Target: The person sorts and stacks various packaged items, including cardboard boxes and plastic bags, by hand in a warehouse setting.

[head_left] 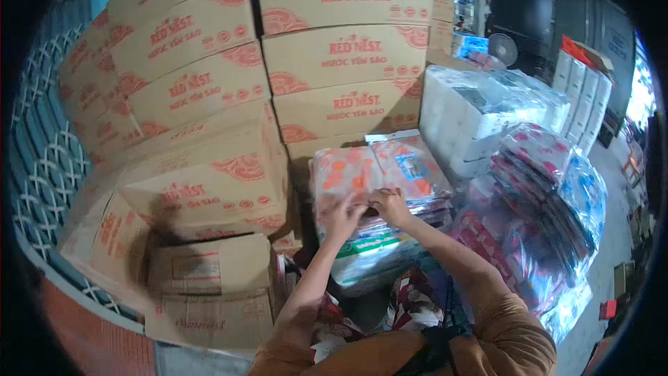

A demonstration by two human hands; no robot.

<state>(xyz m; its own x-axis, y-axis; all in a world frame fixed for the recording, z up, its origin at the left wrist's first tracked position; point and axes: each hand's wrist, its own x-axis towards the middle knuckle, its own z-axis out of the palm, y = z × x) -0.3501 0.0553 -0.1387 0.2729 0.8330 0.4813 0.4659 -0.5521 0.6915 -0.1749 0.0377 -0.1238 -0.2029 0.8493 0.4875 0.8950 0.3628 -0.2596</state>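
Observation:
Two clear plastic packets with orange-dotted contents lie side by side on a stack before me: the left packet [341,167] and the right packet [410,163], which has a blue label and a white top strip. My left hand [344,217] is at their near edge, slightly blurred, its fingers bent in towards the other hand. Close beside it, my right hand [391,207] has curled fingers pinching the plastic at that edge. What lies between the fingertips is mostly hidden. Under the packets sits a plastic-wrapped bundle [369,247] with a green band.
Stacked cardboard cartons [355,49] rise behind. An open carton [209,202] with a folded flap stands at left, near a metal lattice gate [49,167]. White wrapped packs [452,111] and a pile of patterned plastic packets [536,216] are at right. A fan [502,49] stands farther back.

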